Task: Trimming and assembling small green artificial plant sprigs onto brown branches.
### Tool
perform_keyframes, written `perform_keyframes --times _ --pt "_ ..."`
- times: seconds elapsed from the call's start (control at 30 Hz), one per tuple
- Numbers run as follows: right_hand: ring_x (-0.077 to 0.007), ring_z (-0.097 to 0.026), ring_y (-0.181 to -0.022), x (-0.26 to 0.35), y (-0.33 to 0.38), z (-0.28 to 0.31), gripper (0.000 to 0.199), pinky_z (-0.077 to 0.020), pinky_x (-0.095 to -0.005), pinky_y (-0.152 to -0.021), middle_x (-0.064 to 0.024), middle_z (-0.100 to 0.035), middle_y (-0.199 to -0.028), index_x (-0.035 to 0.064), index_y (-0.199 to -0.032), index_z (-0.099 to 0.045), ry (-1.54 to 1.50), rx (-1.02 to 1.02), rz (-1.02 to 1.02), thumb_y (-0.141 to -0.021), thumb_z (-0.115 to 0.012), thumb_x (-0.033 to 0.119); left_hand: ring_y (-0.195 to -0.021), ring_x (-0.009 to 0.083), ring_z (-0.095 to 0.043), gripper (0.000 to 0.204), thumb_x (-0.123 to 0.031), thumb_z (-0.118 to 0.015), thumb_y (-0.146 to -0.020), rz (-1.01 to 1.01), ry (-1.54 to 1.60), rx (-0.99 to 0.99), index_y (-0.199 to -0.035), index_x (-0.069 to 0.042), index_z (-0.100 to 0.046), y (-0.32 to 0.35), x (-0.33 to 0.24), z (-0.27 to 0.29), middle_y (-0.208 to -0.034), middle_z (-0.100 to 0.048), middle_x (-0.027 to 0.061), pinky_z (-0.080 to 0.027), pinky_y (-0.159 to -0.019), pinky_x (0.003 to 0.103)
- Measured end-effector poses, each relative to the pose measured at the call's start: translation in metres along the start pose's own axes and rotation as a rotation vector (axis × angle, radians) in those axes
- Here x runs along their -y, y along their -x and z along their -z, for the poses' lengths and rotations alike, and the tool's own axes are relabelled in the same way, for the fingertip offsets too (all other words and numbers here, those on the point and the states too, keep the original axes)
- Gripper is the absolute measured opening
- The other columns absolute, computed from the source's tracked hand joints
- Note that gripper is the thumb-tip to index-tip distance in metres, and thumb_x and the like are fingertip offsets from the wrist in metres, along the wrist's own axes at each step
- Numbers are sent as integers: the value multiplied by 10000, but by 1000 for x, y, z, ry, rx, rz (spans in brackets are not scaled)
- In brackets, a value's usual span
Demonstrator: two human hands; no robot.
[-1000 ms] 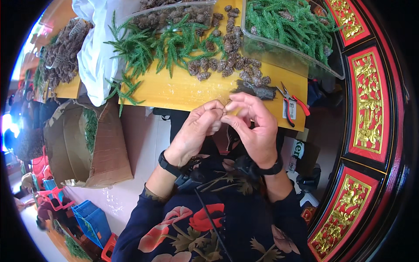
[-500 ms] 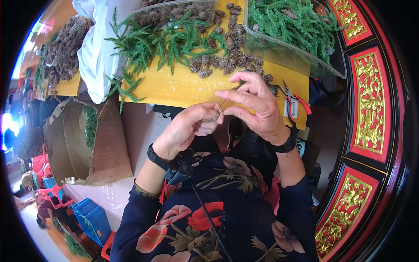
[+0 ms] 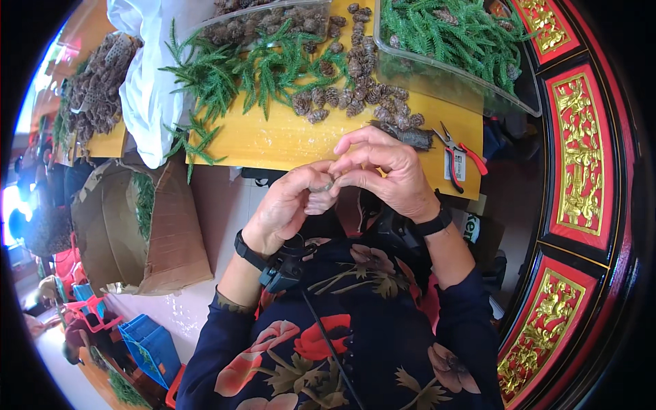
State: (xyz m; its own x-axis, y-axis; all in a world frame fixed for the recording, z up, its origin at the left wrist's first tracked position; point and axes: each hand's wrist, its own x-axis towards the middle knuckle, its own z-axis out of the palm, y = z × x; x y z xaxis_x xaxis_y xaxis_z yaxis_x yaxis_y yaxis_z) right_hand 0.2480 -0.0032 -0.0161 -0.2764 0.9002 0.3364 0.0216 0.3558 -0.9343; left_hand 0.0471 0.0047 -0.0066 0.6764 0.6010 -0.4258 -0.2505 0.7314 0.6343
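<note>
My left hand is closed in front of the table's near edge, thumb and fingers pinched on a small brownish thing mostly covered by the fingertips. Against those fingertips presses my right hand, its thumb and forefinger pinched together; whatever lies between them is hidden. Beyond the right hand, a dark, rough-looking bundle rests on the table. To its right are pliers with red and black handles, lying over a white labelled piece.
Small pine cones lie loose on the yellow table, beside green artificial sprigs. Clear bins of cones and greenery stand at the back. A cardboard box sits left; a carved red-and-gold panel lines the right.
My right hand has come down and left, its spread thumb and forefinger closing at my left fingertips. The thin wire-like strand seen between the hands is now hidden. The dark bundle is less covered.
</note>
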Motion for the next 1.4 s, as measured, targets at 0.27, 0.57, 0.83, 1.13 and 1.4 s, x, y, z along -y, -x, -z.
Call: perform_keyframes --times 0.27,0.57,0.83,1.13,1.4 --pt "-120 -626 -831 7 -7 7 220 -502 -250 -683 -71 -622 -1077 46 -952 -742 98 5 78 -750 -774 -33 -550 50 -284 197 -203 -502 -891 -6 17 68 -934 -20 -560 2 -4 -2 -671 -374 -61 -213 -514 230" --pt "-191 -632 -749 16 2 18 238 -505 -278 -626 -69 -668 -972 65 -919 -729 403 7 372 -701 -792 -8 -585 57 -301 231 -229 -514 -901 111 -118 32 -962 -10 -554 1 -8 -9 -710 -396 -46 -213 -521 225" --pt "-219 -633 -705 13 9 12 252 -509 -297 -597 -71 -680 -932 50 -921 -714 483 -113 359 -687 -789 -4 -618 48 -319 234 -227 -506 -929 -38 -367 22 -1007 -15 -566 0 -13 -19 -737 -400 -60 -233 -563 219" --pt "-244 -640 -701 12 11 17 193 -505 -321 -603 -77 -664 -863 32 -911 -672 470 -145 250 -738 -739 -25 -656 84 -403 146 -115 -542 -932 -128 -539 -11 -1033 -11 -560 -7 -15 -33 -726 -447 -21 -344 -610 248" --pt "-242 -627 -708 13 26 5 174 -490 -345 -628 -75 -653 -832 15 -915 -643 580 -290 0 -767 -731 -9 -794 175 -532 177 -87 -547 -949 -691 -1697 -283 -1081 31 -534 -11 0 -47 -894 -591 119 -457 -724 339"
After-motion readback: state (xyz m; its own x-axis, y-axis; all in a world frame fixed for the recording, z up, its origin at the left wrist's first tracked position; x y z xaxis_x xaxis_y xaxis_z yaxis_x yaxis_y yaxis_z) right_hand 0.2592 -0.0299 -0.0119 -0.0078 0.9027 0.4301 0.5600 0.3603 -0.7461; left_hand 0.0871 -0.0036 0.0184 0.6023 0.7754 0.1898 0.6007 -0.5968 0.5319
